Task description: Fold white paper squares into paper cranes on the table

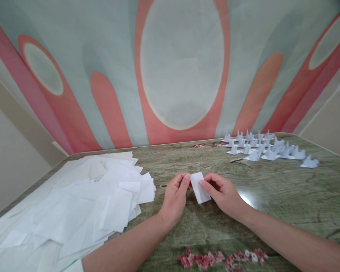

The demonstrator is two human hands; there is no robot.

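Observation:
Between my two hands is a small piece of folded white paper [200,190], tilted and held above the table. My left hand [175,196] pinches its upper left corner between thumb and fingers. On the other side, my right hand [221,192] grips the right edge, its thumb lying on the paper's face and the fingers behind, partly hidden. To the left lies a big heap of loose white paper sheets [82,200]. Several folded white paper cranes [272,153] stand in a group at the far right of the table.
The table [286,200] has a green-brown wood-grain top with printed pink flowers [204,260] near its front edge. One paper crane [310,162] sits apart from the group. Behind the table rises a wall covering [181,68] with coral and grey-green shapes.

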